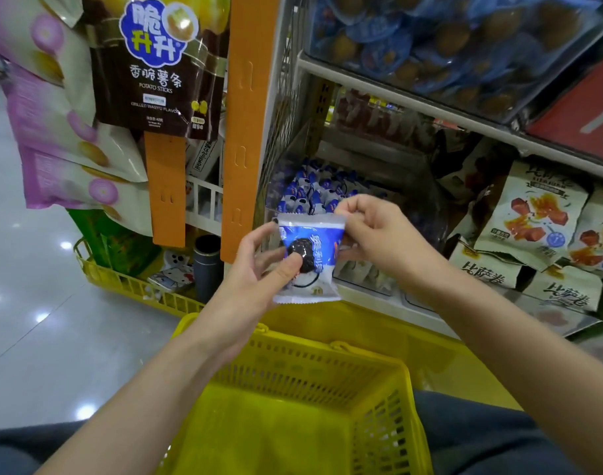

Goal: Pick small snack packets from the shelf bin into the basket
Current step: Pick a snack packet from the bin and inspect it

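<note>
A small blue-and-white snack packet [313, 258] with a dark round biscuit pictured on it is held up in front of the shelf by both hands. My left hand [259, 269] grips its lower left side, thumb on the front. My right hand [372, 231] pinches its top right corner. Behind it, the shelf bin [409, 186] holds several more of the same blue-and-white packets [313, 193]. Below my arms stands a yellow plastic basket [389, 389], and nothing shows inside it.
An orange upright strip [245, 114] stands left of the bin. Brown potato-stick bags [152, 63] and purple bags [63, 138] hang on the left. Beige snack bags [539, 221] fill the bin to the right. A second yellow basket [135, 286] sits on the floor at left.
</note>
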A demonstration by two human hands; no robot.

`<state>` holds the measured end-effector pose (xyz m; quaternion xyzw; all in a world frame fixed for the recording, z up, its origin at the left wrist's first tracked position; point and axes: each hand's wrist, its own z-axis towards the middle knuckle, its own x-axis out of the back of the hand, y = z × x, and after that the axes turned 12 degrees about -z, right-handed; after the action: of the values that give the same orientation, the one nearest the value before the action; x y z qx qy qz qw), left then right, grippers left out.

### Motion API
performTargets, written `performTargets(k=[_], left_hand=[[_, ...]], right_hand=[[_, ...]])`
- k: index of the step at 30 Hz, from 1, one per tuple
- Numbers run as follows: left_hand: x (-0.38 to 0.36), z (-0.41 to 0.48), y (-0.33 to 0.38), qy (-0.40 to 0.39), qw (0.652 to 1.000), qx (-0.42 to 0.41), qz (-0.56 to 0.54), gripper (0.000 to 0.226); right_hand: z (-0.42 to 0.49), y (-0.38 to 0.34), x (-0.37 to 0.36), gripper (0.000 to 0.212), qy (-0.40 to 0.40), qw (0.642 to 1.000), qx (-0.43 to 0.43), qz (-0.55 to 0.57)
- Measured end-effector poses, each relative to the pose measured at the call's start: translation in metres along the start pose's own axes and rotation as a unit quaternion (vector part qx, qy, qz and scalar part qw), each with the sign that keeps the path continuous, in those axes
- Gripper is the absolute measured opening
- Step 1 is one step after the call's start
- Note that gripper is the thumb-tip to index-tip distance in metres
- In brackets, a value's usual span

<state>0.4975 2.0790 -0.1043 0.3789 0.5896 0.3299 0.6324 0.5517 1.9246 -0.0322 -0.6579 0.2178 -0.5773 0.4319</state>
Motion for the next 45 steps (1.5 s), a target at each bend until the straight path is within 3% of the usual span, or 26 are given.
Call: performTargets(k=[3,7,9,12,18,21,23,25,29,33,38,42,45], left_hand=[[0.0,-0.002,0.001,0.005,0.998,0.062,0.003,0.057],[-0.003,-0.002,0.0,0.018,0.996,0.081,-0.021,0.056],[-0.004,-0.002,-0.002,0.032,0.996,0.078,-0.004,0.059],[-0.004,-0.003,-0.005,0.051,0.996,0.067,0.016,0.055],[0.002,0.005,-0.003,0.123,0.991,0.045,-0.02,0.028],[0.006,0.009,0.001,0.153,0.988,0.023,-0.024,0.021],[0.007,0.011,0.002,0.161,0.987,0.018,-0.02,0.02],[0.008,0.013,0.002,0.165,0.986,0.016,-0.01,0.022],[0.009,0.014,0.002,0.165,0.986,0.014,0.011,0.024],[0.009,0.017,0.002,0.166,0.986,0.01,0.008,0.019],[0.008,0.021,0.001,0.168,0.986,0.018,0.014,0.022],[0.008,0.022,0.001,0.166,0.986,0.019,0.016,0.025],[0.006,0.022,0.001,0.16,0.987,0.023,0.013,0.023]], right_hand=[[-0.006,0.01,-0.004,0.022,-0.006,0.997,-0.052,0.054],[-0.018,0.019,-0.01,0.046,-0.063,0.987,-0.076,0.128],[-0.025,0.019,-0.017,0.034,-0.073,0.994,-0.048,0.069],[-0.027,0.015,-0.022,0.01,-0.03,0.999,-0.017,0.0],[-0.016,0.011,-0.012,0.004,-0.02,1.0,0.006,0.014],[0.005,0.01,0.003,0.005,0.066,0.997,0.028,0.009],[0.029,0.015,0.013,0.013,0.155,0.985,0.042,-0.066],[0.054,0.024,0.02,0.018,0.177,0.97,0.012,-0.169],[0.088,0.046,0.018,0.032,0.052,0.942,-0.126,-0.307],[0.102,0.051,0.01,0.05,-0.008,0.905,-0.132,-0.405],[0.112,0.04,-0.006,0.027,-0.084,0.949,-0.158,-0.26],[0.116,0.043,-0.01,0.015,-0.084,0.944,-0.184,-0.259],[0.116,0.043,-0.007,0.021,-0.097,0.94,-0.193,-0.263]])
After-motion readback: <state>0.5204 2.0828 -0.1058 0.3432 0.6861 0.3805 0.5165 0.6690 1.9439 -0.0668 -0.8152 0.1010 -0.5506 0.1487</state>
